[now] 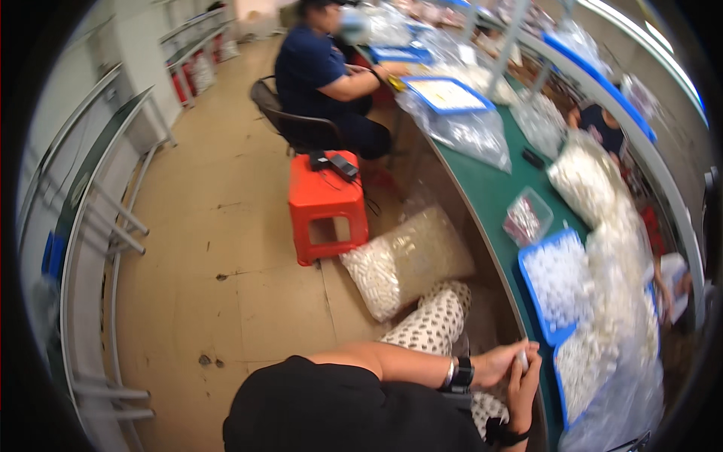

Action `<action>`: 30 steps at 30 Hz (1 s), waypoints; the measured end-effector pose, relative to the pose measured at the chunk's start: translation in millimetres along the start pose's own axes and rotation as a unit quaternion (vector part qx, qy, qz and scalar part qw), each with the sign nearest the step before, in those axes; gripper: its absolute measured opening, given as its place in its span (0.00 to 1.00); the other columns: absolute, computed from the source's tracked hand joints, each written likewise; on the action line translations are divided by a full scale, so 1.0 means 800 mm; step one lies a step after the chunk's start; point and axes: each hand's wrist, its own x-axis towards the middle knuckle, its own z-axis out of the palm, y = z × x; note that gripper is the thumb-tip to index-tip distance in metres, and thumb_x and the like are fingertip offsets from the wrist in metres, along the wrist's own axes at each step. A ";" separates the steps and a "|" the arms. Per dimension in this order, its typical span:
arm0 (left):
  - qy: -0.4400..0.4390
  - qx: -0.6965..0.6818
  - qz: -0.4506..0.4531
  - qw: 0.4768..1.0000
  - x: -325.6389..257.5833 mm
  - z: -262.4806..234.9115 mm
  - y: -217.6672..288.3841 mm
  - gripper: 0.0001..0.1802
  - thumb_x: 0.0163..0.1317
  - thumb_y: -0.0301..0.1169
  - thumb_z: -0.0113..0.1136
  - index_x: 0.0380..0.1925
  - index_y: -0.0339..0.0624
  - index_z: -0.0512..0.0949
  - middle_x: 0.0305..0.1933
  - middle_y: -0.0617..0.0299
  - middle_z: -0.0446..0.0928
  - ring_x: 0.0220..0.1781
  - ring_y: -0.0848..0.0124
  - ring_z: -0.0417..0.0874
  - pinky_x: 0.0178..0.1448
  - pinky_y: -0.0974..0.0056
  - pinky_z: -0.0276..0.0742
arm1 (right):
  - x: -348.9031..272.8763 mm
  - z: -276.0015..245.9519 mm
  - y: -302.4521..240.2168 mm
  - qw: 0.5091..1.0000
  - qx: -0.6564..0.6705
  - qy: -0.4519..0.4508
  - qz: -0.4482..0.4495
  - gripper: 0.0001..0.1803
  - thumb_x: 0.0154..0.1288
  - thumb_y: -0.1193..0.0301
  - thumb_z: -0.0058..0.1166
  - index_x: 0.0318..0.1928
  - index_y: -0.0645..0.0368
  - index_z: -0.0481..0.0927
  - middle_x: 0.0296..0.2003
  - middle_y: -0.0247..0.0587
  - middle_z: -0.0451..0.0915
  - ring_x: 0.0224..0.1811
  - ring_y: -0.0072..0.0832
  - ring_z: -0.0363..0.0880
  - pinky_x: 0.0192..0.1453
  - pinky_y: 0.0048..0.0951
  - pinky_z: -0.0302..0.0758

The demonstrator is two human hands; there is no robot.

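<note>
My left hand [495, 364] and my right hand [522, 388] meet just off the near edge of the green table. Their fingers are closed together around a small whitish piece [521, 357], too small to make out its kind. Beside my hands, on the table [486, 192], lie a blue tray [536, 290] of small white parts and a second blue tray [558, 377] heaped with white pieces. Clear plastic [614, 399] partly covers the second tray.
Large bags of white parts [586, 177] line the table beside a clear box [527, 217]. A filled bag [407, 260] rests on the floor near my legs, by a red stool [325, 207] with dark devices. A seated co-worker [320, 75] works farther along. Shelving [102, 173] stands left.
</note>
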 end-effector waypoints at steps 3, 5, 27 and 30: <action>-0.021 0.074 0.030 0.997 -0.001 -0.024 -0.005 0.22 0.77 0.47 0.37 0.59 0.46 0.68 0.51 0.65 0.73 0.56 0.73 0.75 0.61 0.64 0.72 | 0.002 0.003 -0.005 0.999 -0.049 -0.004 -0.003 0.09 0.72 0.73 0.47 0.48 0.64 0.72 0.38 0.55 0.77 0.40 0.48 0.78 0.44 0.39 0.74; 0.000 0.127 0.018 0.992 -0.022 -0.001 0.006 0.25 0.77 0.50 0.33 0.61 0.46 0.67 0.54 0.63 0.71 0.58 0.72 0.73 0.64 0.63 0.71 | 0.004 0.011 -0.001 0.998 -0.064 0.024 -0.009 0.09 0.71 0.73 0.47 0.48 0.63 0.74 0.38 0.57 0.79 0.39 0.52 0.80 0.40 0.43 0.76; 0.019 0.169 -0.053 0.984 0.005 -0.039 0.051 0.27 0.77 0.49 0.36 0.56 0.38 0.74 0.38 0.64 0.73 0.28 0.79 0.74 0.33 0.69 0.79 | 0.027 0.026 0.039 0.824 0.467 -0.093 0.308 0.21 0.78 0.53 0.39 0.48 0.60 0.73 0.28 0.32 0.72 0.23 0.14 0.66 0.20 0.15 0.59; 0.033 0.158 -0.029 0.986 -0.012 -0.027 0.064 0.27 0.77 0.49 0.36 0.54 0.39 0.75 0.31 0.66 0.73 0.26 0.79 0.72 0.30 0.71 0.76 | 0.024 0.038 0.073 0.885 0.358 -0.121 0.274 0.17 0.78 0.57 0.41 0.45 0.58 0.74 0.27 0.31 0.71 0.23 0.13 0.64 0.21 0.14 0.57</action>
